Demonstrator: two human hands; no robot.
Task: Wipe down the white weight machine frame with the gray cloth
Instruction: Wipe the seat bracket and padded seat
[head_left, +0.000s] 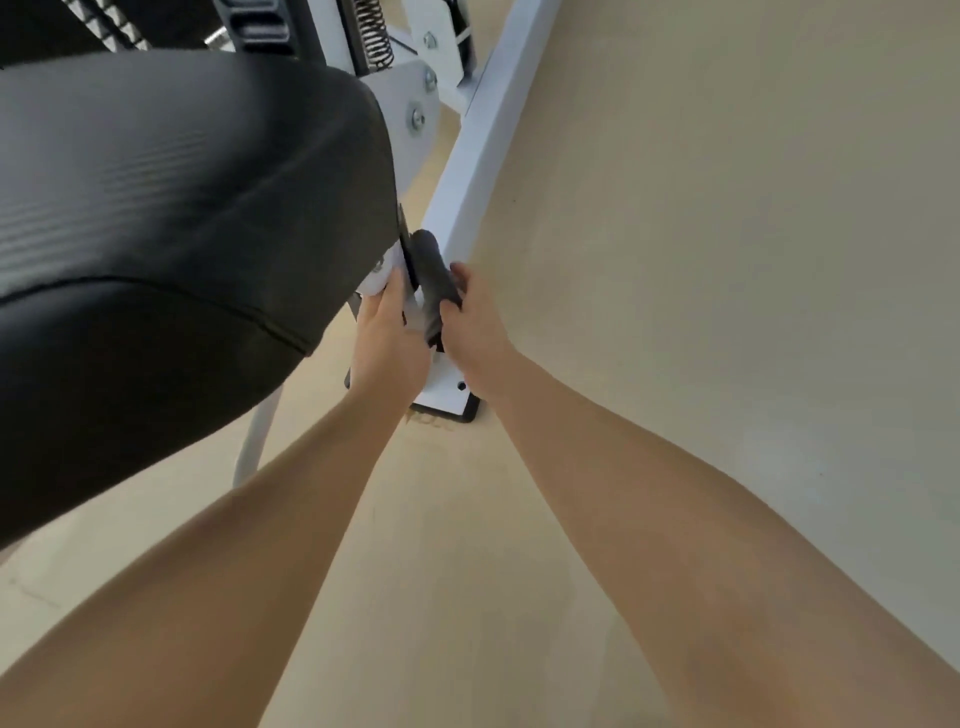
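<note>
Item: white square-section steel frame rail (480, 150), running along the floor beside the beige wall; landmark for all entries.

Gray cloth (434, 275), bunched dark fabric: lying on the rail's near end, just short of its black-capped foot plate (452, 397).

Right hand (467, 322): fingers curled round the cloth, pressing it to the rail.

Left hand (387, 332): on the rail's padded-seat side, touching a white upright; whether it grips cannot be told.

Black padded seat (171, 218): overhanging the rail's left.

Method, as judged: keep the cloth flat, wrap the rail's edges, stroke lengthwise.
</note>
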